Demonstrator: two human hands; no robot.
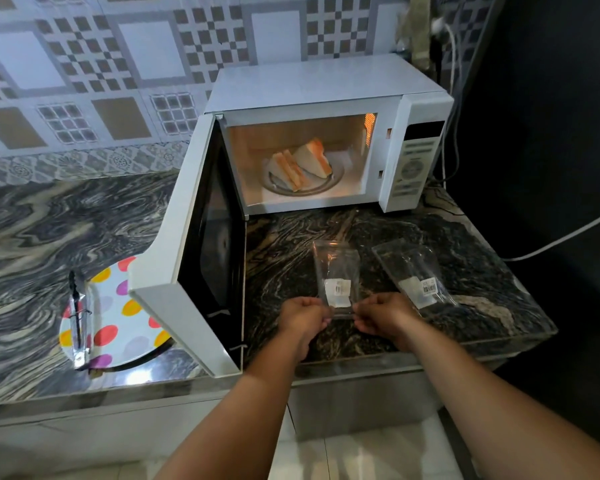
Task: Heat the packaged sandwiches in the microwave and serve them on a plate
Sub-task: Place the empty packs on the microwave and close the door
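White microwave (326, 133) sitting on the marbled stone counter (66, 220), door (194, 258) hanging wide open to the left, interior lamp glowing. Two triangular sandwiches (300, 162), unwrapped, lying side by side on the glass turntable (303, 187) inside the cavity.

In front of the microwave, both hands are working one empty clear wrapper (336, 275) with a white label. Left hand (302, 315) is pinching the near left corner of it; right hand (383, 315) is pinching the near right corner. Fingers of both are curled closed on the plastic, and the wrapper is stretching away from the hands toward the oven; cannot tell whether its far end is touching the counter.

A second empty wrapper (413, 271), with a barcode label, is lying flat on the counter just right of the first, apart from the hands.

Left of the open door, a polka-dot plate (115, 320) is resting near the counter's front edge, partly hidden by the door. Metal tongs (78, 313) with black tips are lying across the plate's left side.
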